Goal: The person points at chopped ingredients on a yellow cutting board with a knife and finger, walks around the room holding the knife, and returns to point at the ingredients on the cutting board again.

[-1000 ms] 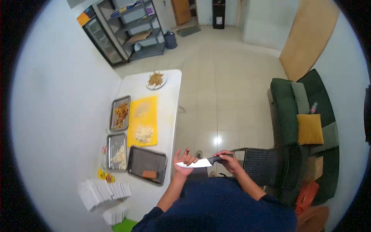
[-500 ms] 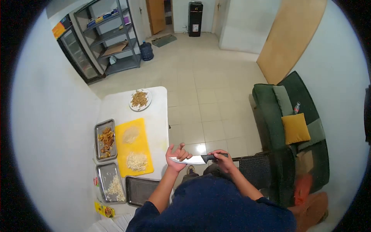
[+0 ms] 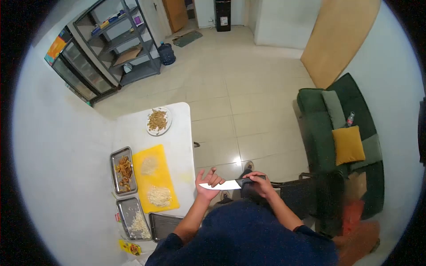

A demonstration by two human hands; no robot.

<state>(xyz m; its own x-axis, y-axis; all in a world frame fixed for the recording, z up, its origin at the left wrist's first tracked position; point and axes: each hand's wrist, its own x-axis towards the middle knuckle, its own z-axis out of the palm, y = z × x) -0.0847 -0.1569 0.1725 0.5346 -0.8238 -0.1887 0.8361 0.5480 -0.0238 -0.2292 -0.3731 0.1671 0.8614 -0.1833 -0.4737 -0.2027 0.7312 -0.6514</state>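
Observation:
In my right hand (image 3: 262,184) is the dark handle of a kitchen knife (image 3: 230,185), held level in front of my body. The broad shiny blade points left, its tip end lying across my left hand (image 3: 207,185). Some left fingers curl over the blade while others stick out. Left of the hands, a yellow cutting board (image 3: 165,176) bears a pile of finely chopped pale food (image 3: 159,196) and a thin patch of pale shreds (image 3: 149,166).
On the white table (image 3: 182,133) are a plate of brown strips (image 3: 157,120), a metal tray with brown pieces (image 3: 124,171), a tray with pale bits (image 3: 134,219), a dark tray (image 3: 165,226) and a yellow packet (image 3: 129,247). A chair (image 3: 295,195) and green sofa (image 3: 317,128) stand to the right.
The view has shifted, and a second shoe now shows beyond the knife. Both hands keep the knife in nearly the same pose, with the blade still across the left hand.

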